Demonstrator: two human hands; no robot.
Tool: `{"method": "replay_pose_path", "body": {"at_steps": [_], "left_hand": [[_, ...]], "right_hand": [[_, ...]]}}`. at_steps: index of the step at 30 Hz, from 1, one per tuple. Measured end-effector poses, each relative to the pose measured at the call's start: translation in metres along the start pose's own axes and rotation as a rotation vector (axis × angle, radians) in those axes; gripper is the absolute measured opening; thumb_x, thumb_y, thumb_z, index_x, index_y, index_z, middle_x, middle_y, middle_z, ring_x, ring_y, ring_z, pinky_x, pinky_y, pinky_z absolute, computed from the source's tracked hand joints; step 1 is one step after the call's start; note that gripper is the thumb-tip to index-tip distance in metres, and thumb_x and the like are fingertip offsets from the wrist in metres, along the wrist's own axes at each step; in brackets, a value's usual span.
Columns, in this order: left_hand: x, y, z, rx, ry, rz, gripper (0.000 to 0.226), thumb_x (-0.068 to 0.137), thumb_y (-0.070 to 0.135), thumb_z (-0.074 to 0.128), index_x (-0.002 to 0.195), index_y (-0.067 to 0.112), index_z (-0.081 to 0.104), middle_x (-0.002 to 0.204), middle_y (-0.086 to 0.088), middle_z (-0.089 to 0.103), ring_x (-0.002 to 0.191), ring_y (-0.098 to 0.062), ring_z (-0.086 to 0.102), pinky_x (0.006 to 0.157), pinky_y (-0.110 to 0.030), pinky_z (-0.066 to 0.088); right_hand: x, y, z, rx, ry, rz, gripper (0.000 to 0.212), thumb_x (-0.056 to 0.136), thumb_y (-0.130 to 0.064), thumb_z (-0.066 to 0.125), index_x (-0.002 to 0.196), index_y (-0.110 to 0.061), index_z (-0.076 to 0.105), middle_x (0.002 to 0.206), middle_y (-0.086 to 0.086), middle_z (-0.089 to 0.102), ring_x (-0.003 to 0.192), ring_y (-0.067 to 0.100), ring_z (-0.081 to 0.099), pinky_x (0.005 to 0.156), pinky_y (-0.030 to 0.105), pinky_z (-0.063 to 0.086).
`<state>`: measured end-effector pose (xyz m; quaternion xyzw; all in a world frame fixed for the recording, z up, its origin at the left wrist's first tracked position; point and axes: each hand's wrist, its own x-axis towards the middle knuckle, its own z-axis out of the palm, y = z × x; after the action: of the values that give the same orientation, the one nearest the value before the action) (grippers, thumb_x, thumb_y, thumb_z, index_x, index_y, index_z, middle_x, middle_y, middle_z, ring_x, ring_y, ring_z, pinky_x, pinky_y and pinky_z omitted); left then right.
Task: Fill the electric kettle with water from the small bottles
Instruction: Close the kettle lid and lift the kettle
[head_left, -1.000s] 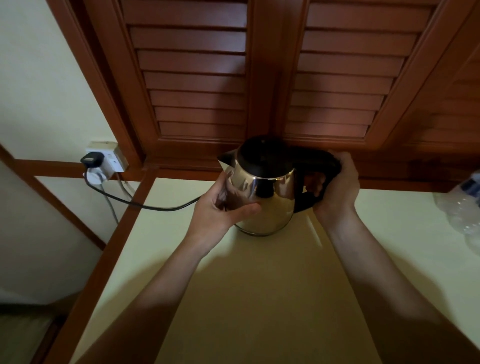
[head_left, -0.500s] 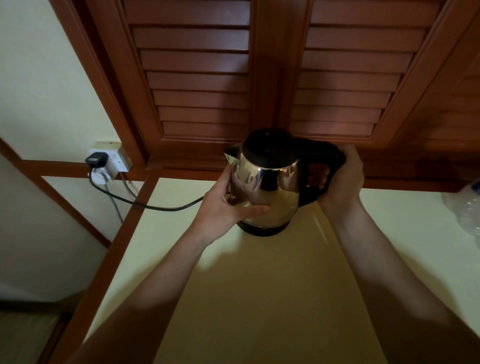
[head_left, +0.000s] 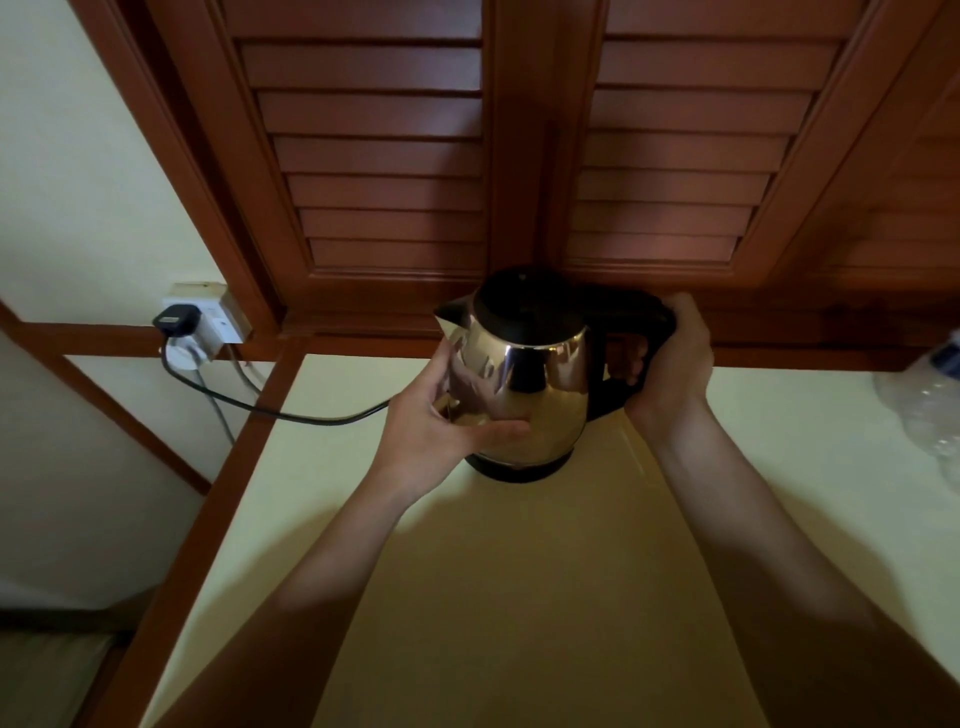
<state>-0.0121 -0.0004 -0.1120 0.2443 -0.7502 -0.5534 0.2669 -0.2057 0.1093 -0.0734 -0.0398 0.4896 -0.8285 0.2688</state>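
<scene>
A shiny steel electric kettle (head_left: 540, 395) with a black lid and black handle stands near the back of a pale counter (head_left: 519, 597), over its black base (head_left: 519, 470). The lid is down. My left hand (head_left: 441, 421) cups the kettle's left side, thumb across the front. My right hand (head_left: 670, 364) is wrapped around the black handle. At the far right edge a clear plastic water bottle (head_left: 930, 410) lies partly out of frame.
A black cord (head_left: 270, 410) runs from the kettle's base left to a wall socket (head_left: 202, 325) with a black plug. Brown louvred shutters (head_left: 395, 171) rise right behind the kettle. The counter's wooden left edge (head_left: 208, 519) drops off to the floor.
The kettle has gone up a little and then come down over its black base, which now shows under it. Both hands kept their hold. The view has shifted slightly.
</scene>
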Motion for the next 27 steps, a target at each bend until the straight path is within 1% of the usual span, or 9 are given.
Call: {"method": "replay_pose_path", "body": {"at_steps": [4,8,11,14,18,21,23,25,27], "left_hand": [[-0.018,0.002,0.003,0.003,0.004,0.007,0.103,0.057,0.033,0.094,0.148,0.035,0.044,0.124,0.021,0.067,0.121,0.007,0.055,0.096,-0.013,0.048],[-0.038,0.0,0.007,0.029,0.011,0.03,0.098,0.059,0.036,0.095,0.144,0.023,0.049,0.125,0.012,0.068,0.122,-0.003,0.059,0.097,-0.016,0.05],[-0.053,0.004,0.01,0.025,0.029,0.041,0.098,0.06,0.032,0.095,0.146,0.026,0.047,0.127,0.013,0.068,0.12,0.001,0.059,0.091,-0.008,0.047],[-0.063,0.007,0.013,-0.001,0.049,0.054,0.1,0.06,0.03,0.094,0.147,0.027,0.046,0.127,0.013,0.068,0.118,0.005,0.059,0.088,-0.005,0.045],[-0.068,0.006,0.015,-0.01,0.054,0.073,0.096,0.062,0.036,0.092,0.146,0.032,0.045,0.126,0.025,0.064,0.117,0.008,0.058,0.087,-0.006,0.046],[-0.071,0.001,0.018,0.017,0.059,0.075,0.098,0.065,0.042,0.09,0.148,0.039,0.037,0.131,0.037,0.056,0.123,0.012,0.052,0.092,-0.006,0.044],[-0.073,-0.005,0.02,0.059,0.063,0.068,0.102,0.069,0.051,0.087,0.152,0.043,0.029,0.137,0.039,0.05,0.127,0.013,0.048,0.099,-0.01,0.043],[-0.076,-0.012,0.021,0.118,0.068,0.052,0.107,0.07,0.063,0.083,0.155,0.045,0.021,0.146,0.03,0.047,0.133,0.006,0.046,0.107,-0.024,0.046],[-0.078,-0.017,0.02,0.167,0.082,0.042,0.111,0.069,0.071,0.079,0.156,0.045,0.017,0.15,0.022,0.047,0.136,-0.002,0.047,0.11,-0.034,0.047]], "right_hand": [[-0.015,0.0,-0.009,0.043,0.021,0.034,0.038,0.087,-0.027,0.056,0.05,-0.022,0.05,0.047,-0.002,0.034,0.043,0.014,0.025,0.045,0.028,0.021],[-0.027,0.001,-0.018,0.0,0.037,0.015,0.031,0.081,-0.029,0.058,0.055,-0.018,0.044,0.046,0.001,0.032,0.043,0.018,0.023,0.046,0.03,0.022],[-0.037,0.001,-0.024,-0.009,0.025,0.003,0.028,0.077,-0.03,0.058,0.055,-0.018,0.045,0.046,0.001,0.032,0.043,0.019,0.024,0.045,0.029,0.023],[-0.046,0.001,-0.025,-0.004,0.035,0.002,0.034,0.085,-0.026,0.055,0.054,-0.018,0.045,0.046,0.001,0.032,0.042,0.019,0.025,0.045,0.029,0.024],[-0.057,-0.003,-0.023,-0.051,0.04,-0.029,0.035,0.093,-0.024,0.051,0.06,-0.016,0.048,0.047,0.001,0.036,0.044,0.017,0.03,0.047,0.028,0.029],[-0.061,-0.005,-0.025,-0.101,0.028,-0.032,0.031,0.094,-0.028,0.053,0.065,-0.016,0.053,0.05,0.001,0.042,0.045,0.017,0.037,0.053,0.029,0.034],[-0.061,-0.006,-0.027,-0.151,0.009,-0.044,0.032,0.093,-0.032,0.055,0.066,-0.015,0.057,0.052,0.002,0.046,0.047,0.018,0.042,0.059,0.033,0.037],[-0.062,-0.008,-0.03,-0.23,0.004,-0.088,0.034,0.094,-0.037,0.055,0.07,-0.015,0.062,0.056,0.004,0.052,0.052,0.02,0.049,0.067,0.038,0.041],[-0.066,-0.01,-0.03,-0.367,0.027,-0.195,0.04,0.095,-0.043,0.052,0.071,-0.014,0.067,0.062,0.007,0.061,0.061,0.022,0.058,0.073,0.04,0.046]]}}
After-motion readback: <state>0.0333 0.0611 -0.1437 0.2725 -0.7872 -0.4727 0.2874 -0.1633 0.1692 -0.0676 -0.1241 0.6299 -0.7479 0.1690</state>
